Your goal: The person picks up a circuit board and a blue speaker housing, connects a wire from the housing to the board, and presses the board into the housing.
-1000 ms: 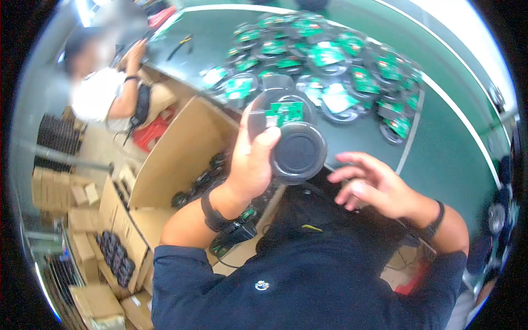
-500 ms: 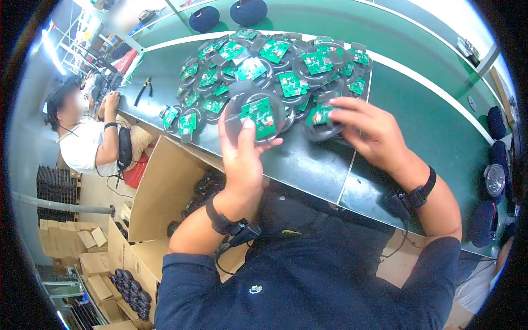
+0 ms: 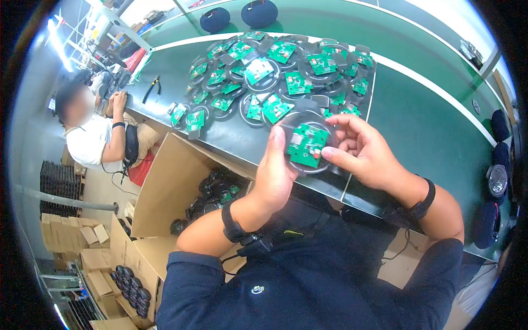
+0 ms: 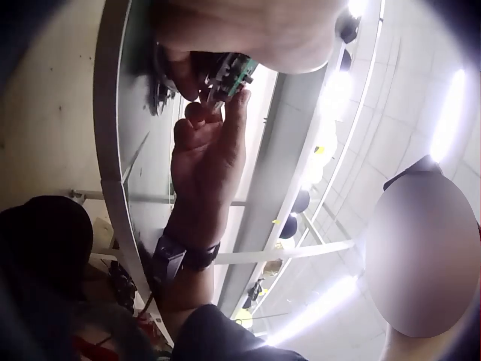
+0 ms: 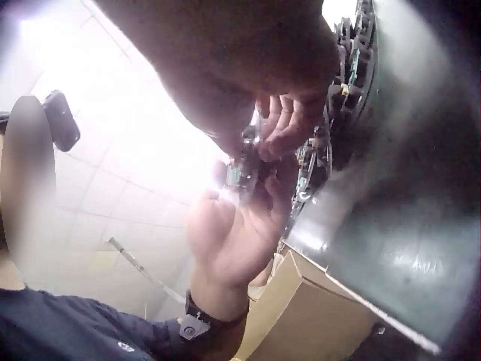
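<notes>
In front of the person's chest, both hands hold a clear-rimmed round disc with a green circuit board (image 3: 308,144) on its face. The left hand (image 3: 275,173) grips it from the left and below, its thumb lying along the rim. From the right side, the right hand (image 3: 367,153) pinches the edge, its thumb at the board's corner and its fingers behind. In the left wrist view, the right thumb touches the green board (image 4: 242,75) edge-on. The right wrist view shows the disc (image 5: 244,162) between the hands, the left palm (image 5: 240,237) beneath it.
A heap of similar discs with green boards (image 3: 258,71) covers the green table (image 3: 407,137) beyond the hands. Pliers (image 3: 151,89) lie at the left. Below the table edge stands an open carton (image 3: 165,187) with dark parts inside. Another person (image 3: 96,132) sits at left.
Half a second ago the left hand held a disc up in front of the heap while the right hand's fingers were at another disc there. Now both hands hold one disc, closer to the chest.
</notes>
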A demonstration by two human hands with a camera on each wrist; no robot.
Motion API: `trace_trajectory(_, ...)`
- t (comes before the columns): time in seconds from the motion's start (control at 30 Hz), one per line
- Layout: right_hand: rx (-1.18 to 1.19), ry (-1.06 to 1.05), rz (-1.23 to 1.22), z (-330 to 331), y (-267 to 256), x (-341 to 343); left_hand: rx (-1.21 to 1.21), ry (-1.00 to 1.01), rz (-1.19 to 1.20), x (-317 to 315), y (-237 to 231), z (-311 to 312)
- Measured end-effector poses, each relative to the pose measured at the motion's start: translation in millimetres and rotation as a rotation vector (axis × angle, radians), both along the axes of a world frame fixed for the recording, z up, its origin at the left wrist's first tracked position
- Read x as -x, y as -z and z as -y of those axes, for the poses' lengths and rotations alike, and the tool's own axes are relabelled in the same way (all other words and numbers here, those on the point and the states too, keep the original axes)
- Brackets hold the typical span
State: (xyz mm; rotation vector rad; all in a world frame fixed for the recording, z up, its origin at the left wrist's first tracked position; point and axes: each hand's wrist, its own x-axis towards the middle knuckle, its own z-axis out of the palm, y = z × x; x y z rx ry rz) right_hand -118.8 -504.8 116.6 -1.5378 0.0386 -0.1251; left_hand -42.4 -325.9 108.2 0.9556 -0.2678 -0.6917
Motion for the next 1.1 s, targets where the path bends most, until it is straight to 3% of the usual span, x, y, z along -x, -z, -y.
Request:
trace_trajectory(0.1, -0.046, 0.026, -0.036, 6, 2, -4, 0.041, 0.006, -0.049, -1, -2, 4)
trace_trajectory(0.17, -0.101, 0.023, -0.057, 9, -2, -5, 0.191, 0.078, -0.108, -11, -1, 2)
trace_trajectory(0.27, -0.21, 0.012, -0.041, 18, 0, -12, 0.086, 0.036, -0.006, -24, -4, 3)
trace_trajectory(0.33, -0.15, 0.117, 0.054, 29, 5, -19, -0.126, -0.196, 0.213, -42, -2, 6)
trace_trajectory(0.4, -0.081, 0.24, 0.069, 44, 9, -28, -0.237, -0.284, 0.591, -72, -2, 9)
trace_trajectory(0.47, 0.051, 0.288, 0.031, 55, 8, -30, -0.282, -0.434, 1.141, -104, -2, 17)
trace_trajectory(0.53, 0.167, 0.323, 0.014, 63, 16, -34, -0.372, -0.476, 1.271, -110, -16, 23)
trace_trajectory(0.6, 0.283, 0.357, -0.001, 70, 25, -36, -0.666, -0.465, 1.567, -116, -17, 33)
trace_trajectory(0.67, 0.848, 0.423, 0.19, 74, 31, -36, -0.808, -0.338, 1.639, -122, 1, 38)
trace_trajectory(0.73, 0.793, 0.421, 0.138, 75, 29, -35, -1.041, -0.288, 1.719, -107, 4, 37)
trace_trajectory(0.8, 0.878, 0.417, 0.193, 80, 38, -36, -1.019, -0.262, 1.681, -104, 5, 31)
trace_trajectory(0.9, 0.849, 0.424, 0.194, 80, 41, -36, -0.83, -0.427, 1.626, -103, 8, 2)
trace_trajectory(1.03, 0.878, 0.425, 0.308, 79, 39, -36, -0.621, -0.652, 1.637, -106, 20, -95)
trace_trajectory(1.1, 0.914, 0.357, 0.36, 73, 32, -32, -0.605, -0.767, 1.426, -111, 50, -164)
